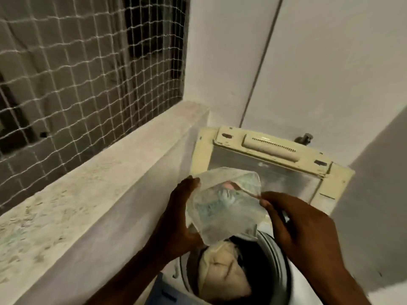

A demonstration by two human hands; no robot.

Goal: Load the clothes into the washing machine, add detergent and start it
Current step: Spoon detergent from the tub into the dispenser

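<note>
A top-loading washing machine [279, 267] stands below me with its yellowed lid [275, 150] raised against the wall. Pale cream clothes [222, 274] lie in the open drum. Over the drum I hold a clear plastic detergent bag [222, 205] with greenish print. My left hand [176, 223] cups its left side and bottom. My right hand [297, 225] pinches the bag's upper right edge between thumb and finger. The bag's contents are too blurred to make out.
A wide stone ledge [77, 194] runs along the left of the machine under a window covered with netting [88, 62]. White walls enclose the back and right. A tap [305, 137] sticks out behind the lid.
</note>
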